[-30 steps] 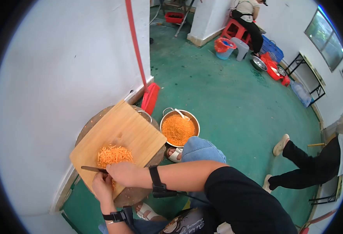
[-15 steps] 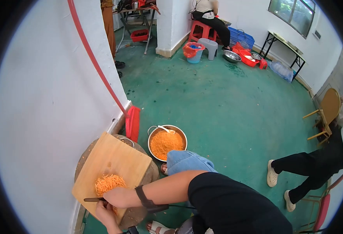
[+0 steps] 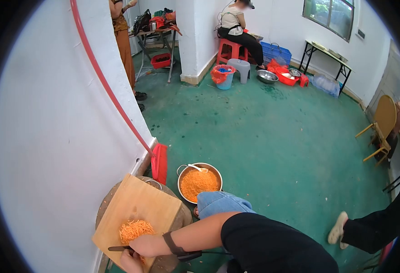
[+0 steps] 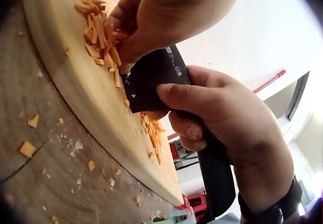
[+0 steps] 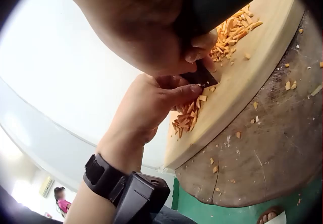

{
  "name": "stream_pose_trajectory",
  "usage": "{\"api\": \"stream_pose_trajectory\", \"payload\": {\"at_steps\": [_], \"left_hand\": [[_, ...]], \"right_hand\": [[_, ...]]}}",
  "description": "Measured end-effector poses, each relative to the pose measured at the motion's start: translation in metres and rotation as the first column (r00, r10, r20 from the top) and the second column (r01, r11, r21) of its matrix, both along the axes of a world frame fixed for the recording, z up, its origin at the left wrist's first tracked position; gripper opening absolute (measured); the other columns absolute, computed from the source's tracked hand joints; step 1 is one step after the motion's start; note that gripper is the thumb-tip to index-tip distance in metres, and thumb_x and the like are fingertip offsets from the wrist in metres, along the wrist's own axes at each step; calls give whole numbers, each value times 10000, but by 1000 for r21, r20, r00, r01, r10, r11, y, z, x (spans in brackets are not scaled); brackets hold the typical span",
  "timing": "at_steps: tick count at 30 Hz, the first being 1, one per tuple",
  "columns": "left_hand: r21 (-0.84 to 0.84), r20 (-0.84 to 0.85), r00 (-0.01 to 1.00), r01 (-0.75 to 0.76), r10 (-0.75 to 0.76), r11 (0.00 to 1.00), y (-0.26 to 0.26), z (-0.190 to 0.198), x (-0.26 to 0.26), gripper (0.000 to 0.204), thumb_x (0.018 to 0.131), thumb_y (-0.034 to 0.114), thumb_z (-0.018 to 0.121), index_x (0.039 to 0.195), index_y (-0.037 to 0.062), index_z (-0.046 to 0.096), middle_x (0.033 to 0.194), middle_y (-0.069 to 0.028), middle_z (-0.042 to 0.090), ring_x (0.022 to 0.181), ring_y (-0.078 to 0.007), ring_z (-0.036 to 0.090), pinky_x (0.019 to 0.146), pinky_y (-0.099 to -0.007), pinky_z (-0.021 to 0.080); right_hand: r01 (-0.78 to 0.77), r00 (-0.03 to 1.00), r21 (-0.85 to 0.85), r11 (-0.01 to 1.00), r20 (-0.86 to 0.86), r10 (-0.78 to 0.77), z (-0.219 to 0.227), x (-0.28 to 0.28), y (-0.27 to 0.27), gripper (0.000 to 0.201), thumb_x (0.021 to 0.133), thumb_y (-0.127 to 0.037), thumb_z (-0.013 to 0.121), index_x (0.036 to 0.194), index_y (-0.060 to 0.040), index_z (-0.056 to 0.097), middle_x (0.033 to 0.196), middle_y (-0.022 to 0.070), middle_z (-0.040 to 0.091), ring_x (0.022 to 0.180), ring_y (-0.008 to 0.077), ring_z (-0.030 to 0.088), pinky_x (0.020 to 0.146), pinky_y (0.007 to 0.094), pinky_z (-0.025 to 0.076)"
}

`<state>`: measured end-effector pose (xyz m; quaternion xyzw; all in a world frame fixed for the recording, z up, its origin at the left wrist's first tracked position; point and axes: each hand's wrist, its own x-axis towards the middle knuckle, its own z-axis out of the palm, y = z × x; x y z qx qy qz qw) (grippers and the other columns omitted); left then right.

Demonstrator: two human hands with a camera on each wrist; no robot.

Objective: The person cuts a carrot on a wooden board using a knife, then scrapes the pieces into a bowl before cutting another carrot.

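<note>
My right hand grips a black kitchen knife, its thumb laid along the flat of the blade. Beside the blade, my left hand holds orange carrot strips against the wooden cutting board, thumb and fingertips right at the knife. A larger heap of cut carrot strips lies on the board beyond the hands. In the left wrist view, the left fingers partly hide the strips beneath them.
The board rests on a round wooden stump scattered with carrot bits. To its right stands a metal pot of chopped carrot with a white spoon. A red dustpan leans by the wall. Other people are around the room.
The head view has tilted up and turned, so the board and hands now appear lower. Both hands stay by the knife at the board's near side. The walking person has moved toward the right edge.
</note>
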<state>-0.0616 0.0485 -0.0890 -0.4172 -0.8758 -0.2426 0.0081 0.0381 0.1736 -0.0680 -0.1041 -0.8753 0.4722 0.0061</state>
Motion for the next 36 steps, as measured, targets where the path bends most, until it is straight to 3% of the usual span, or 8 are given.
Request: {"api": "stream_pose_trajectory", "payload": {"at_steps": [4, 9, 11, 12, 14, 15, 19, 36], "left_hand": [[47, 55, 998, 38, -40, 998, 1, 0, 3, 128, 625, -18, 654, 636, -46, 530, 586, -191, 549, 555, -320, 563, 545, -391, 434], [44, 89, 996, -1, -3, 999, -4, 2, 4, 127, 632, -7, 664, 645, -44, 542, 585, -180, 563, 556, -316, 570, 543, -385, 435], [-171, 177, 984, 56, -25, 984, -7, 9, 4, 177, 816, 128, 611, 964, 34, 632, 910, -174, 644, 737, -265, 566, 679, -312, 465], [-166, 181, 983, 50, -19, 985, -5, 6, 2, 177, 816, 128, 611, 964, 34, 632, 910, -174, 644, 737, -265, 566, 679, -312, 465], [-43, 106, 993, -45, 49, 998, -2, -3, -2, 132, 641, 13, 672, 651, -46, 554, 592, -180, 577, 562, -313, 578, 549, -382, 442], [-40, 106, 992, -68, 72, 997, -3, -5, -2, 132, 641, 13, 672, 651, -46, 554, 592, -180, 577, 562, -313, 578, 549, -382, 442], [0, 103, 994, -39, 39, 999, -4, 4, 4, 109, 658, 43, 664, 661, -30, 584, 630, -193, 604, 600, -318, 607, 578, -378, 461], [-25, 90, 996, 9, -6, 1000, -1, 21, 11, 121, 649, 19, 680, 687, -19, 571, 716, -189, 579, 695, -374, 570, 632, -430, 447]], "right_hand": [[117, 991, -70, 991, -55, -121, 1, 3, 1, 243, 827, -172, 459, 823, 4, 627, 787, 207, 642, 762, 351, 634, 661, 411, 490], [-11, 996, 66, 998, -92, 17, 4, 4, 3, 296, 883, -213, 389, 913, -1, 593, 873, 220, 631, 801, 366, 614, 701, 432, 479], [-59, 998, 124, 990, -24, 63, 4, 2, 5, 310, 890, -220, 380, 916, 4, 592, 885, 225, 628, 808, 370, 610, 715, 436, 474], [-111, 993, 176, 978, 45, 105, 3, 0, 5, 323, 898, -227, 371, 920, 9, 591, 898, 231, 626, 816, 374, 606, 730, 441, 470], [-41, 999, 54, 998, 19, 40, 4, 2, 0, 334, 906, -229, 357, 920, 13, 587, 911, 233, 624, 821, 374, 603, 743, 440, 464], [33, 999, -72, 997, -1, -33, 6, 4, -3, 344, 915, -230, 344, 920, 18, 582, 923, 235, 622, 826, 374, 600, 755, 438, 459], [-24, 1000, -99, 995, 3, 24, 12, 5, -5, 368, 933, -236, 315, 920, 21, 578, 925, 237, 618, 826, 373, 597, 761, 436, 449], [-54, 998, 183, 982, 41, 47, 16, 1, 5, 210, 871, -156, 431, 904, 7, 559, 784, 220, 625, 771, 377, 621, 661, 457, 475]]}}
